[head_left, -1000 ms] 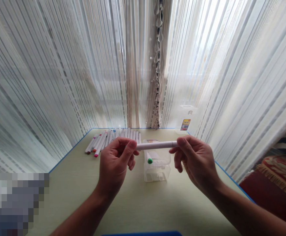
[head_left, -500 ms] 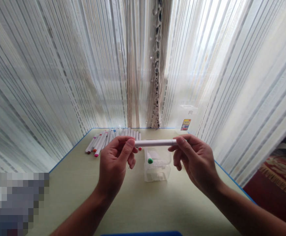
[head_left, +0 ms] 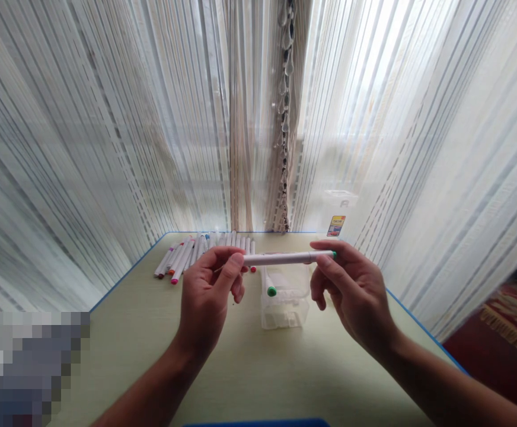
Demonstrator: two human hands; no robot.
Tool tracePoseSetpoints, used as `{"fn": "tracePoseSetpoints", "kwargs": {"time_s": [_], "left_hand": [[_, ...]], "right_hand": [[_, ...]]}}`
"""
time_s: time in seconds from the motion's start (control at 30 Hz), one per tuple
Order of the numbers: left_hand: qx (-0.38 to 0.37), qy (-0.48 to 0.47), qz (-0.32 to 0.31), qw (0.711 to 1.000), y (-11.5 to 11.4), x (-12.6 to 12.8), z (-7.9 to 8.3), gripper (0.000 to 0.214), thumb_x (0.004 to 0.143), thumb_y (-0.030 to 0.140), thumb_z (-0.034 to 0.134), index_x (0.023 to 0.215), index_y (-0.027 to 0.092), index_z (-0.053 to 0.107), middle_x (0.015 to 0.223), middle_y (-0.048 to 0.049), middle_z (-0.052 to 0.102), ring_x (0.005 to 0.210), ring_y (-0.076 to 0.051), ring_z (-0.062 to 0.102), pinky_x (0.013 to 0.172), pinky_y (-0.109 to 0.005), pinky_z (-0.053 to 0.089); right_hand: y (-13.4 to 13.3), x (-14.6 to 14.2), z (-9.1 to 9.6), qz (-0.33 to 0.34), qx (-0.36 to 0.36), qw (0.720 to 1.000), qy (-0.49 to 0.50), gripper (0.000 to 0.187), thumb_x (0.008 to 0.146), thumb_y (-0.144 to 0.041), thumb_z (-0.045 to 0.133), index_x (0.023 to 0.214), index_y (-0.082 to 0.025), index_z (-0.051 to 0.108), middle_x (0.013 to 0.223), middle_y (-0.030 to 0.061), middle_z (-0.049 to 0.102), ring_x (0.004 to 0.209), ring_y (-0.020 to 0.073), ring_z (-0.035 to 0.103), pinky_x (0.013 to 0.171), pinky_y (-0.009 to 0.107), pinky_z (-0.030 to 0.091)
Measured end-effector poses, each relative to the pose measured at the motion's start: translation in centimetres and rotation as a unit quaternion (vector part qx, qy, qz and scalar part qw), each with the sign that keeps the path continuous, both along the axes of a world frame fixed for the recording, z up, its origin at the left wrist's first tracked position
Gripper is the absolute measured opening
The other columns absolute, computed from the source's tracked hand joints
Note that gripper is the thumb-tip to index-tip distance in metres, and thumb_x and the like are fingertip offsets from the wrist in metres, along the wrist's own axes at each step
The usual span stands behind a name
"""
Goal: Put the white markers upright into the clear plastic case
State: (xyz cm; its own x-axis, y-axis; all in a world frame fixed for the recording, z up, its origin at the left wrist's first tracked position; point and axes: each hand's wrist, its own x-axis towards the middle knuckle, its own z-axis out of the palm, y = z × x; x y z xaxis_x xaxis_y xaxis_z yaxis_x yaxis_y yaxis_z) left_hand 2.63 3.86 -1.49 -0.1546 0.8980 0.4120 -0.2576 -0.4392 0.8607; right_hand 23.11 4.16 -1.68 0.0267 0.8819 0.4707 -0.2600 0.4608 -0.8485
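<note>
White marker [head_left: 276, 259] held level in mid-air, its green end [head_left: 334, 255] toward your right.
Your left hand [head_left: 209, 287] has its grip closed on the near-plain end, thumb against fingers, probably to steady the barrel; your right hand [head_left: 351, 279] sets its thumb beneath the other end, index finger stretched behind it, perhaps leaving the colour exposed (whether that grip pinches or merely supports, you cannot tell from here). So the marker bridges the gap between your hands, its middle untouched. Beyond and lower, a clear box [head_left: 284, 317] sits on the counter [head_left: 249, 373], with another green-ended marker [head_left: 271, 291] at it, whether inside or on top being unclear. Farther left, loose markers [head_left: 182, 261] lie side by side, seemingly spread for easy picking; a labelled clear container [head_left: 338, 207] stands by the curtain [head_left: 152, 118].
</note>
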Motion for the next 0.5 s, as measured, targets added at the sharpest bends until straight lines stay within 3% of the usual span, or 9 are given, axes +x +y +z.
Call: {"fn": "tracePoseSetpoints", "kwargs": {"time_s": [0.23,0.5], "left_hand": [[-0.009,0.011,-0.002,1.0,-0.06,-0.29,-0.33,0.019,0.087,0.03,0.073,0.1,0.017,0.069,0.058,0.0053,0.054,0.049,-0.008,0.048,0.046,-0.021,0.041],[-0.011,0.002,0.03,1.0,-0.33,0.39,0.39,0.023,0.08,0.028,0.078,0.098,0.015,0.069,0.064,0.0041,0.058,0.047,-0.006,0.046,0.043,-0.02,0.04]], "right_hand": [[0.06,-0.27,0.29,-0.009,-0.021,1.0,0.018,0.024,0.087,-0.034,0.076,0.103,-0.018,0.069,0.077,0.0014,0.071,0.042,0.0102,0.058,0.033,0.021,0.042],[0.26,-0.22,0.39,-0.001,-0.021,0.999,0.04,0.019,0.089,-0.03,0.074,0.103,-0.019,0.068,0.076,-0.0011,0.069,0.042,0.0089,0.056,0.034,0.02,0.043]]}}
